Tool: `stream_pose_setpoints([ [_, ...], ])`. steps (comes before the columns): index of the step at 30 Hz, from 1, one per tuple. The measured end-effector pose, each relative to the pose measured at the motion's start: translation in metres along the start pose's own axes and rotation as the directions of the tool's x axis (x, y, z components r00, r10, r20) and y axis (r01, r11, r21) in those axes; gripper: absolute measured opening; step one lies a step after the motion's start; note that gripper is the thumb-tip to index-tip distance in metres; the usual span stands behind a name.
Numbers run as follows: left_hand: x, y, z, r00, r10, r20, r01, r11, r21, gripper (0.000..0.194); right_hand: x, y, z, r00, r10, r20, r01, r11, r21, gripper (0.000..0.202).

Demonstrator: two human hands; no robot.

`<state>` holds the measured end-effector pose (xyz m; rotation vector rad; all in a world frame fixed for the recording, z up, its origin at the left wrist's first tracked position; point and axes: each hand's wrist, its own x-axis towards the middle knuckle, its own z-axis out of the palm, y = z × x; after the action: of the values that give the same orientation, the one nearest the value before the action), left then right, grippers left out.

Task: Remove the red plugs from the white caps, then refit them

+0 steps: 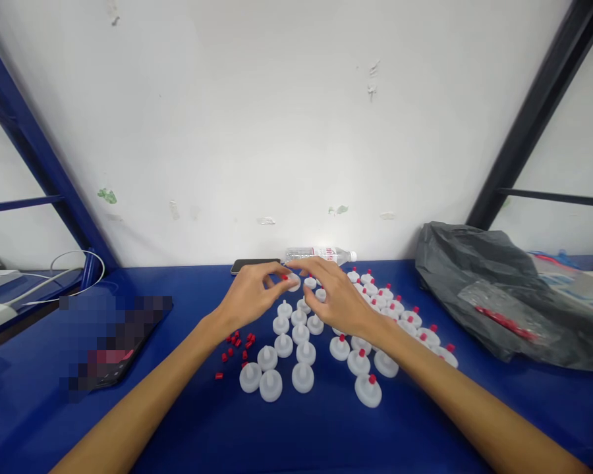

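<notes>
My left hand point(254, 293) is closed, thumb and forefinger pinching a small red cap point(285, 278) against a white nozzle lid point(293, 282). Close beside it on the right is my right hand point(333, 294). Its thumb and forefinger are apart and curved, the forefinger reaching over the lid; whether it touches is unclear. Below the hands stand several uncapped white lids point(303, 377) with bare nozzles. Loose red caps point(231, 352) lie scattered left of them. Around my right forearm are several lids with red caps on their nozzles point(368, 390), some partly hidden by the arm.
At the back, a clear plastic bottle point(321, 254) lies near a dark phone point(242, 264). A grey plastic bag point(454, 283) and a clear bag of red pieces point(507, 322) are on the right. Another dark device point(123, 359), partly blurred, and a white cable point(44, 289) are left.
</notes>
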<state>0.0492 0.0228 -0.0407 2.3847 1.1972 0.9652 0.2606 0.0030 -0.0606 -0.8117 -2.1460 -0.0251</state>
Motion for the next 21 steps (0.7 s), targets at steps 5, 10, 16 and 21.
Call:
stream_pose_setpoints([
  [5,-0.002,0.007,-0.001,0.997,-0.08,-0.022,0.077,0.99,-0.122,0.04,-0.002,0.003,0.005,0.999,0.043,0.018,-0.042,0.997,-0.061,0.057],
  [10,-0.006,0.011,0.006,0.997,-0.046,0.054,0.049,0.997,-0.065,0.034,-0.001,0.004,0.006,0.999,0.047,0.007,-0.046,0.995,-0.092,0.032],
  [16,-0.006,0.009,0.01,0.999,0.005,0.048,-0.014,0.983,0.186,0.033,-0.001,0.009,0.007,0.999,-0.001,0.034,0.006,0.989,-0.15,0.024],
  [21,-0.005,0.016,0.006,0.998,-0.062,0.01,0.06,0.984,0.167,0.045,0.004,0.004,-0.002,0.999,-0.031,0.018,0.034,0.977,-0.212,0.025],
])
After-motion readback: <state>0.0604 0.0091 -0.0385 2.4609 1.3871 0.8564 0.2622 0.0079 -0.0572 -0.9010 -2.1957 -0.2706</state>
